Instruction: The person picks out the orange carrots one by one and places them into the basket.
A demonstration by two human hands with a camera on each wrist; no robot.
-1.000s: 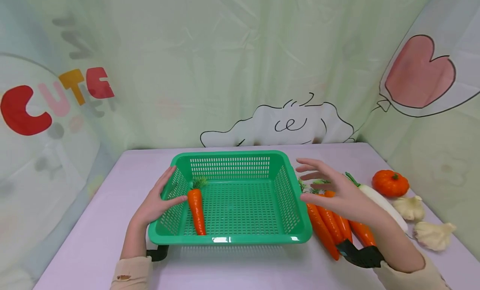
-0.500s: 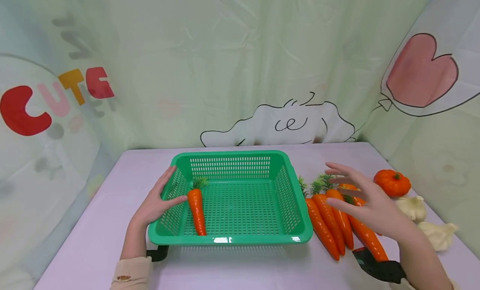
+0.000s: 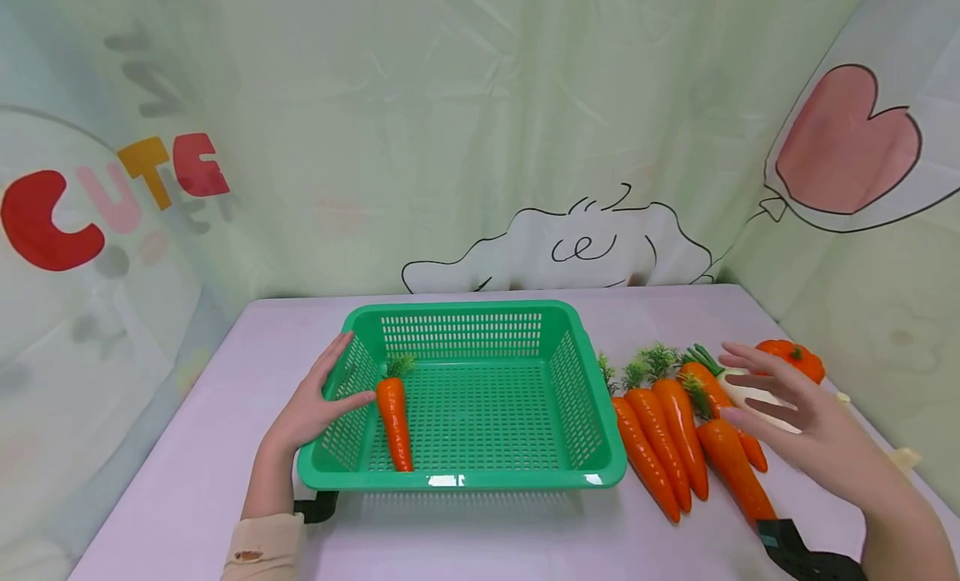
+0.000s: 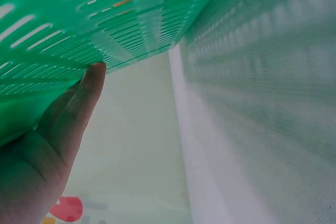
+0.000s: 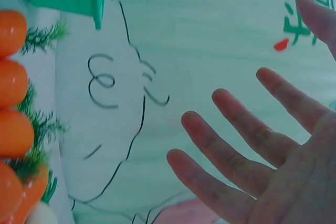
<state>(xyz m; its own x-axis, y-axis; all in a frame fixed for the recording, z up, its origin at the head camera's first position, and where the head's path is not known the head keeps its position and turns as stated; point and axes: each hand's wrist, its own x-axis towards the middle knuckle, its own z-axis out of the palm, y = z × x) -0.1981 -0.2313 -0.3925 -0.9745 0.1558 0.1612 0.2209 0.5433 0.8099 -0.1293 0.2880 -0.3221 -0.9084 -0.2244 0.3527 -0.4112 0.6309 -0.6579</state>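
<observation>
A green plastic basket point(image 3: 480, 479) stands on the table, with one orange carrot point(image 3: 394, 423) lying along its left side inside. My left hand point(image 3: 311, 410) holds the basket's left wall, thumb over the rim and fingers along the outside. In the left wrist view the fingers point(image 4: 79, 108) lie against the slotted wall. Spread and holding nothing, my right hand point(image 3: 810, 414) hovers over the vegetables right of the basket. Nearest it are a carrot point(image 3: 738, 468) with a green top and a white radish point(image 3: 750, 398), partly hidden by the hand.
Several more carrots point(image 3: 656, 448) lie side by side against the basket's right. A small orange pumpkin point(image 3: 798, 360) sits at the far right, with garlic point(image 3: 905, 458) mostly hidden behind the right hand. A printed curtain point(image 3: 480, 147) rises behind the table.
My right hand has moved rightward from beside the basket's right rim, across the carrots toward the radish, uncovering the carrots. The left hand and the basket have stayed put.
</observation>
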